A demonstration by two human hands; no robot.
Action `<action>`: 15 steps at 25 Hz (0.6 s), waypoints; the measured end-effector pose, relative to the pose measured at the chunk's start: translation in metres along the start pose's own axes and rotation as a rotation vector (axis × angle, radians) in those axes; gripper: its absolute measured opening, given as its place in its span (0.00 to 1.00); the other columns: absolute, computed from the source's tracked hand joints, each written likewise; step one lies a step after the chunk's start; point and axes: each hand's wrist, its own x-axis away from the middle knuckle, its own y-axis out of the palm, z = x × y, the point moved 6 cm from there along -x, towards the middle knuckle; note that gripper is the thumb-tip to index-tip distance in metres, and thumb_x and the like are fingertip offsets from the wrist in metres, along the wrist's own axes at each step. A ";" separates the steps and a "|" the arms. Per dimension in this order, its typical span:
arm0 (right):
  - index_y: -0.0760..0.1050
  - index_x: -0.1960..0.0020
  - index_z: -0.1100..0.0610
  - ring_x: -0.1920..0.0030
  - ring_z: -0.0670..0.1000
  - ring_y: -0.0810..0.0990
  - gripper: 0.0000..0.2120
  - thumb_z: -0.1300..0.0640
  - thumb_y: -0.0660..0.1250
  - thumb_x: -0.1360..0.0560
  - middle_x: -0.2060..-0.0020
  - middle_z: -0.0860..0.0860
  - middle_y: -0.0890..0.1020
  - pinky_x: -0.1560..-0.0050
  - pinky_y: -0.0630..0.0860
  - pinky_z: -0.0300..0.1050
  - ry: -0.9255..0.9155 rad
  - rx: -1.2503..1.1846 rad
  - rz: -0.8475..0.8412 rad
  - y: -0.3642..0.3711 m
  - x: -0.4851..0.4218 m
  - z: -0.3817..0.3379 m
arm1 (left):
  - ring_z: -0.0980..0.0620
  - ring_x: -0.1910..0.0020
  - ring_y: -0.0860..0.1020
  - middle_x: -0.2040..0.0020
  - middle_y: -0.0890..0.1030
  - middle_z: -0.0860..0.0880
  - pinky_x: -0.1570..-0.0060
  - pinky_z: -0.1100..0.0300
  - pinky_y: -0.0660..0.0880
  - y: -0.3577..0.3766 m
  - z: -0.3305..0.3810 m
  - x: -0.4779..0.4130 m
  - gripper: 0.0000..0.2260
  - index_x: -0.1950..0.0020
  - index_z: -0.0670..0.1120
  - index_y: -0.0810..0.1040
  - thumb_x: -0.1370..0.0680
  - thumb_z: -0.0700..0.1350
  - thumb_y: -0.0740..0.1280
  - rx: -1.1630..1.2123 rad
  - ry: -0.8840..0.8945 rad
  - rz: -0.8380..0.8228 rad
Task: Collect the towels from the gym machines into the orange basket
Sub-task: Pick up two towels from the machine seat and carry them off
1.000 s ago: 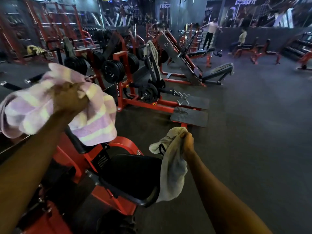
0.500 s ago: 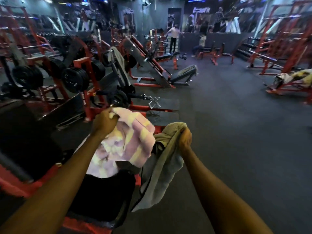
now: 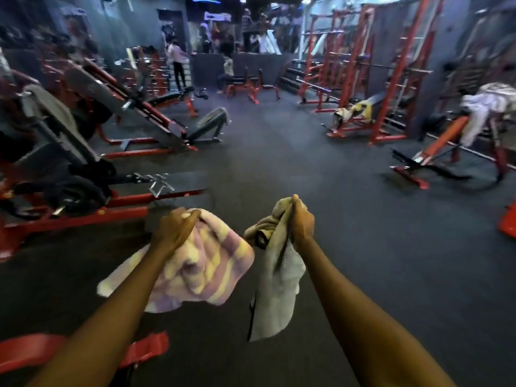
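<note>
My left hand (image 3: 175, 229) grips a pink-and-yellow striped towel (image 3: 208, 268) that hangs below it over the dark floor. My right hand (image 3: 301, 219) holds a beige towel (image 3: 277, 291) bunched at the top, its length hanging down. The two hands are side by side in front of me. More towels lie on machines: a yellow-white one (image 3: 356, 110) on a red bench ahead right, a white one (image 3: 485, 103) on a machine at far right, a grey one (image 3: 215, 118) on a leg press pad. An orange edge (image 3: 508, 223) shows at the right border; I cannot tell what it is.
Red and black weight machines (image 3: 83, 152) line the left side. Red racks (image 3: 371, 65) stand at the back right. An angled red bench (image 3: 435, 155) sits at right. People stand and sit at the far end (image 3: 178, 62). A wide strip of dark rubber floor (image 3: 293, 169) runs ahead.
The view has swung right, away from the red seat machine, toward the open floor. Both hands came together in front, each still holding its towel; the striped towel came down from the upper left.
</note>
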 end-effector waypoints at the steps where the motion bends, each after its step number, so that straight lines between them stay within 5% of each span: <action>1: 0.82 0.53 0.53 0.49 0.53 0.82 0.19 0.37 0.68 0.26 0.53 0.51 0.84 0.43 0.79 0.52 0.001 -0.006 0.034 -0.016 -0.013 -0.002 | 0.36 0.42 0.79 0.42 0.83 0.39 0.45 0.48 0.73 0.024 0.016 -0.012 0.23 0.50 0.47 0.79 0.24 0.65 0.58 -0.013 0.031 -0.036; 4: 0.81 0.55 0.51 0.49 0.53 0.83 0.15 0.39 0.69 0.26 0.51 0.53 0.84 0.44 0.79 0.51 0.006 -0.014 0.157 -0.065 -0.053 -0.004 | 0.35 0.40 0.79 0.42 0.83 0.39 0.43 0.49 0.74 0.086 0.073 -0.039 0.35 0.46 0.44 0.80 0.28 0.74 0.57 -0.008 0.119 -0.133; 10: 0.80 0.58 0.51 0.54 0.50 0.82 0.13 0.42 0.70 0.25 0.58 0.48 0.83 0.47 0.78 0.47 -0.006 -0.041 0.420 -0.157 -0.110 -0.038 | 0.38 0.37 0.77 0.39 0.82 0.42 0.38 0.48 0.73 0.189 0.159 -0.112 0.41 0.43 0.46 0.80 0.35 0.80 0.60 0.116 0.201 -0.288; 15: 0.85 0.51 0.55 0.50 0.51 0.84 0.21 0.38 0.68 0.30 0.53 0.51 0.86 0.55 0.77 0.40 -0.002 -0.003 0.601 -0.224 -0.145 -0.059 | 0.36 0.37 0.76 0.37 0.80 0.39 0.41 0.49 0.71 0.274 0.237 -0.139 0.28 0.45 0.46 0.77 0.28 0.69 0.69 0.121 0.335 -0.434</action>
